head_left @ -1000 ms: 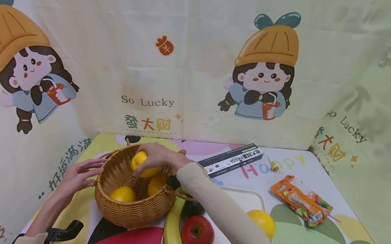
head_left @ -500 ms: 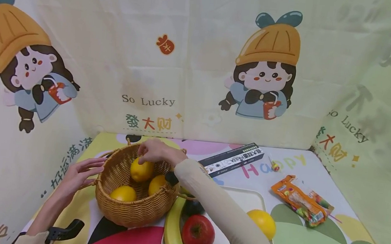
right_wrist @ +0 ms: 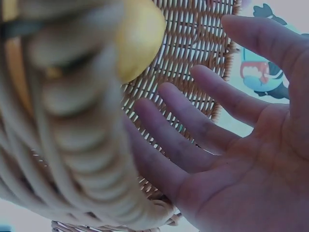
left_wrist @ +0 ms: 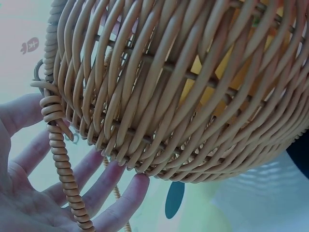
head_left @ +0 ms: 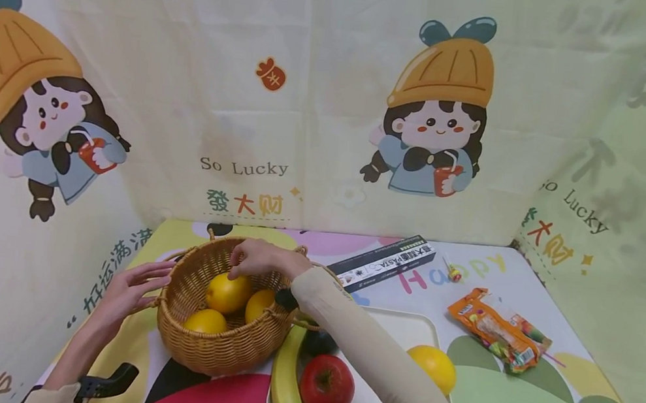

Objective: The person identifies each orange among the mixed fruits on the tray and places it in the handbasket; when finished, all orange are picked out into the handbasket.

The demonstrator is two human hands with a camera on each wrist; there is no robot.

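Observation:
A round wicker basket (head_left: 206, 355) holds three oranges: one at the back (head_left: 227, 294), one at the front left (head_left: 206, 322) and one at the right (head_left: 259, 305). My right hand (head_left: 260, 258) hovers over the basket, just above the back orange. In the right wrist view its fingers (right_wrist: 186, 116) are spread and slightly bent, with nothing held. At the basket's left side, my left hand (head_left: 133, 288) rests with extended fingers. The left wrist view shows those fingertips (left_wrist: 140, 181) touching the woven wall beside the wrapped handle (left_wrist: 65, 169).
Right of the basket, a white tray (head_left: 404, 326) carries a banana (head_left: 287, 381), a red apple (head_left: 327, 386), a dark round item (head_left: 320, 342) and another orange (head_left: 433, 367). Behind lie a pasta box (head_left: 384, 265), a lollipop (head_left: 454, 274) and an orange snack packet (head_left: 498, 331).
My right hand has let go of an orange inside the basket; that orange now sits lower, among the others. The left hand has stayed at the basket's side.

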